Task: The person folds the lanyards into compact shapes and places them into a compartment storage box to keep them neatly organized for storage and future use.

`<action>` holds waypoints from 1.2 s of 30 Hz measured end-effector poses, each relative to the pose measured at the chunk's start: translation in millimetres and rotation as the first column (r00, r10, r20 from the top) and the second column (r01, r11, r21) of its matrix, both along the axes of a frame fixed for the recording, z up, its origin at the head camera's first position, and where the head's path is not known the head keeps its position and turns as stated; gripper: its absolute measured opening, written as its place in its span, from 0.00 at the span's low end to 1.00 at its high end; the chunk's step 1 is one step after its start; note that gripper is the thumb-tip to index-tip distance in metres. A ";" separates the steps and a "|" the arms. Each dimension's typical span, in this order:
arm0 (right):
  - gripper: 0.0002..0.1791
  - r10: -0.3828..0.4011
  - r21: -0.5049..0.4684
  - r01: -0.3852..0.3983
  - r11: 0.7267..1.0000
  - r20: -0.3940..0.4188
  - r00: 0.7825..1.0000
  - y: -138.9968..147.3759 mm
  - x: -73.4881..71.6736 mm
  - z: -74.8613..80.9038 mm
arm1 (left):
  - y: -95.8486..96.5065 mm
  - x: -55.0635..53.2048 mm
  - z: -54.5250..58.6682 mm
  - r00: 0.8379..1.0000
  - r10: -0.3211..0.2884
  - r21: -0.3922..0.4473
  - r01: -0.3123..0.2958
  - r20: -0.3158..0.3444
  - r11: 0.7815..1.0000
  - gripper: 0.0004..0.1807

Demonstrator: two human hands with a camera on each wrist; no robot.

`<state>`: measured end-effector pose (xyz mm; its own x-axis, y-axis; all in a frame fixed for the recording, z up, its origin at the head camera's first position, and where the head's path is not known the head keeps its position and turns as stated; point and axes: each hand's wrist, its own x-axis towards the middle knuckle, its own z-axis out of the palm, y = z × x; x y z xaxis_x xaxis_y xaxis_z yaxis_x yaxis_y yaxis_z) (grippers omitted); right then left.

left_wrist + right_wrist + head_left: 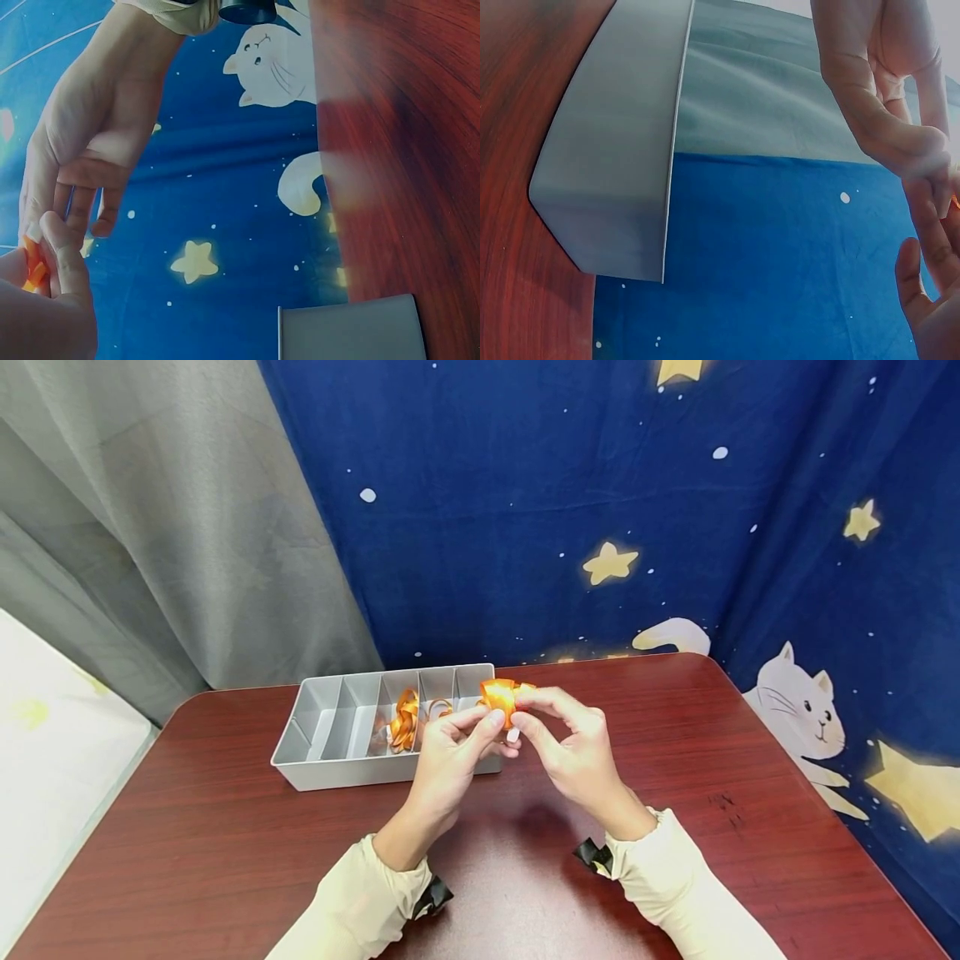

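A folded or coiled shiny orange ribbon (498, 695) is held up between both hands, just above the right end of a grey divided tray (337, 772). My left hand (453, 752) pinches it from the left between thumb and fingers. From the other side my right hand (573, 747) pinches its right edge with thumb and forefinger. A small white piece (513, 735) sticks out below the ribbon. In the left wrist view only a bit of the orange ribbon (34, 266) shows between the fingers. The right wrist view mostly hides it behind the fingers.
More orange ribbon (405, 720) lies in the tray's middle compartment, and another loop (440, 708) in the one to its right. The tray stands at the back of a reddish-brown table (675, 760). Blue star-patterned (487, 527) and grey curtains (187, 527) hang behind.
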<state>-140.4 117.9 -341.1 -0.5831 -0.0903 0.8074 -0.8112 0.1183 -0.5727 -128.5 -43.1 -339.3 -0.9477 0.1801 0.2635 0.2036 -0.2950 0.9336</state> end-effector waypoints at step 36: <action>0.13 -0.001 0.022 -0.001 1.000 0.057 0.998 3.8 2.1 -0.6 | -13.4 -9.8 0.8 0.996 -0.080 -0.104 0.085 0.050 0.991 0.13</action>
<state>-138.2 121.8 -341.7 -0.6284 -0.1078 0.7704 -0.7771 0.1315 -0.6155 -138.3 -56.5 -338.5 -0.9390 0.2829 0.1957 0.1390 -0.2083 0.9681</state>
